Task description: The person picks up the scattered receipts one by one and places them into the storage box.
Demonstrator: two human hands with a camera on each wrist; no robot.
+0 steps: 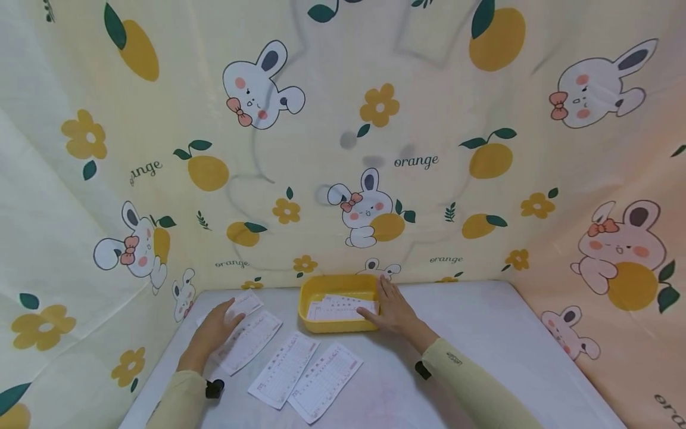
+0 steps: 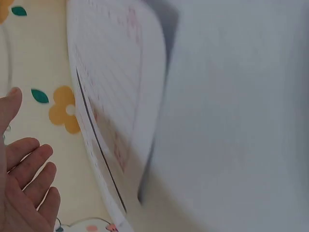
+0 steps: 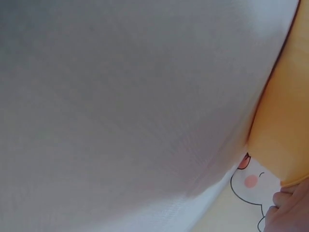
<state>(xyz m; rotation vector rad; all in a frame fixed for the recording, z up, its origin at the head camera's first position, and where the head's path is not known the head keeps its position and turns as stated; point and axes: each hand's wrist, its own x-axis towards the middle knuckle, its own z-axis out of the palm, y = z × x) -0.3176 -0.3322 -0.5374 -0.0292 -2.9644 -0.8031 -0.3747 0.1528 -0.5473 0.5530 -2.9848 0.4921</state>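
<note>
Several printed paper slips lie fanned on the white table; the nearest to the front is a slip (image 1: 326, 382) overlapping the slip (image 1: 284, 369) to its left. My left hand (image 1: 211, 328) hovers with spread fingers over the slips at the left, a slip (image 1: 250, 341) beside its thumb. In the left wrist view its fingers (image 2: 36, 176) are loosely extended with nothing in them. My right hand (image 1: 396, 310) holds the right end of a yellow plastic box (image 1: 334, 326), thumb over the rim and fingers along the outer side. Paper slips (image 1: 332, 307) lie inside the box.
A patterned cloth (image 1: 343, 137) with rabbits and oranges hangs behind and on both sides of the white table (image 1: 482, 345). The box stands near the table's back edge, close to the cloth. Dark wrist devices show at both cuffs.
</note>
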